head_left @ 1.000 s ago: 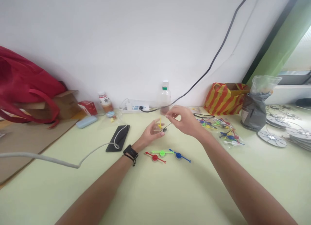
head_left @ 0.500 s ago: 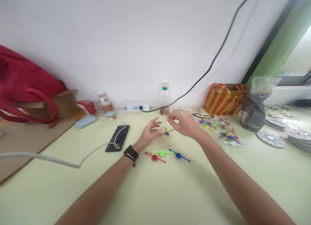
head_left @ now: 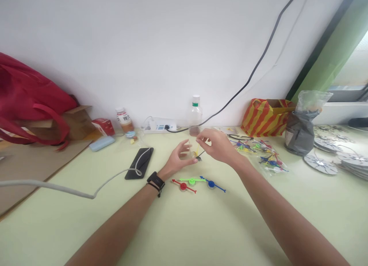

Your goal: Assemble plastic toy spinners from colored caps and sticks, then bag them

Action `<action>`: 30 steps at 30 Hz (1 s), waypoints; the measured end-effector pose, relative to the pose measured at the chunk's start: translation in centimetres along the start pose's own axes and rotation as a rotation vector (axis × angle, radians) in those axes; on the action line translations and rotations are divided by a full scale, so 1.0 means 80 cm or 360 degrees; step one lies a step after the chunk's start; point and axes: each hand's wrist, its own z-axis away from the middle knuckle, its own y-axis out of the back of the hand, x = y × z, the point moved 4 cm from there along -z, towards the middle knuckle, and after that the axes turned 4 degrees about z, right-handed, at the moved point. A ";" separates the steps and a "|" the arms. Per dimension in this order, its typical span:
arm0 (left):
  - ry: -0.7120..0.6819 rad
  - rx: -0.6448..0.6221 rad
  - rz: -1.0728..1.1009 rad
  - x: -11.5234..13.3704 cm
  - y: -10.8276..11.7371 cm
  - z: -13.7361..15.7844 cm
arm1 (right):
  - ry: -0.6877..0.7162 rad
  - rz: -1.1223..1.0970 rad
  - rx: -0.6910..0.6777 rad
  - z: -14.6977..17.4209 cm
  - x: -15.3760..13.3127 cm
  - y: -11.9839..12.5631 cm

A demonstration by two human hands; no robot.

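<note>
My left hand (head_left: pixel 178 158) is curled with its thumb stretched out below a small clear plastic bag (head_left: pixel 191 148), which seems to rest between thumb and fingers. A black arrow spinner (head_left: pixel 199 158) lies at the thumb tip. My right hand (head_left: pixel 216 144) is pinched around the upper end of a yellow arrow spinner (head_left: pixel 197 148), partly hidden by the fingers. Nearer to me on the table lie a red arrow spinner (head_left: pixel 183 186), a green arrow spinner (head_left: pixel 192 181) and a blue arrow spinner (head_left: pixel 211 184), each with a round base.
A black phone (head_left: pixel 139 164) with a grey cable is left of my hands. Behind stand a bottle (head_left: pixel 195 116) and a power strip (head_left: pixel 156 126). To the right are bagged spinners (head_left: pixel 273 162), a striped bag (head_left: pixel 263 118), a grey bag (head_left: pixel 300 132) and round discs (head_left: pixel 320 164).
The yellow spinner now shows more upright beneath my right fingertips. My left thumb has stretched further right, under the black spinner. The three spinners in front have not moved.
</note>
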 end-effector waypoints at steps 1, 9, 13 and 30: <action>0.0042 -0.0061 0.0021 -0.001 -0.004 0.001 | 0.0002 0.0002 -0.0018 0.000 -0.002 0.000; -0.0046 -0.0085 0.0020 0.001 -0.016 0.003 | -0.0002 0.0089 -0.0093 0.002 -0.015 0.015; -0.0065 -0.0231 -0.0047 0.003 -0.024 0.006 | 0.0039 0.0114 -0.0334 0.008 -0.015 0.007; -0.0140 -0.0200 -0.0236 0.008 -0.027 0.010 | -0.0012 0.0224 -0.0661 0.016 -0.005 -0.016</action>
